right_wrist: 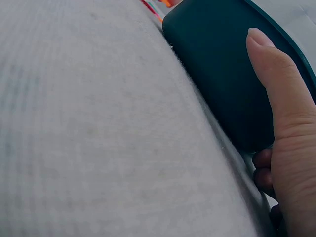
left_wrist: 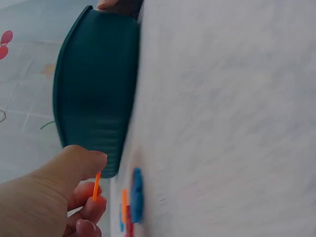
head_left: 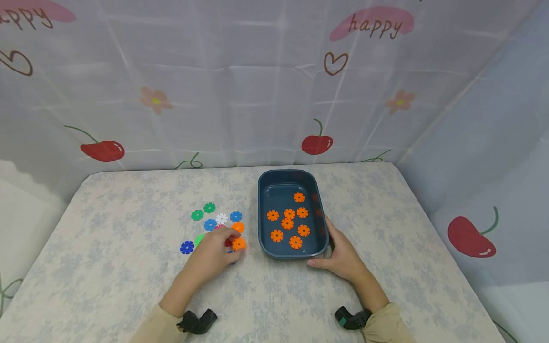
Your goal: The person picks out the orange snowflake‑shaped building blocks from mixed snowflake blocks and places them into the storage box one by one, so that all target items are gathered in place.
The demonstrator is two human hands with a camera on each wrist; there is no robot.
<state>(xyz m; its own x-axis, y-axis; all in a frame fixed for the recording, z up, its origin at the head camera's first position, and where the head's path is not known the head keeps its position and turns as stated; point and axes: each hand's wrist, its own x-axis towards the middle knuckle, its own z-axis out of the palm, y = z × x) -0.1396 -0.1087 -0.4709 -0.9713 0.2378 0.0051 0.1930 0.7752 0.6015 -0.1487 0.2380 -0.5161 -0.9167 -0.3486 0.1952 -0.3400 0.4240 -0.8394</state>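
Observation:
Between thumb and fingertips, my left hand (head_left: 214, 250) pinches an orange snowflake building disc (head_left: 238, 244); the left wrist view shows this disc (left_wrist: 97, 186) edge-on, above the table. Below and around that hand lie loose discs, among them a white one (head_left: 221, 218), a dark blue one (head_left: 187, 247), a green one (head_left: 197, 215) and another orange one (head_left: 238, 227). To the right stands a dark blue-green plastic bin (head_left: 293, 257) with several orange discs (head_left: 289, 213) flat on its floor. My right hand (head_left: 343, 252) grips the bin's near right corner, its thumb along the front wall.
A pale patterned cloth covers the table (head_left: 411, 267). Behind it hangs a white curtain (head_left: 249, 95) printed with cherries and flowers, and another curtain (head_left: 484, 157) runs along the right side. Each wrist wears a black camera mount.

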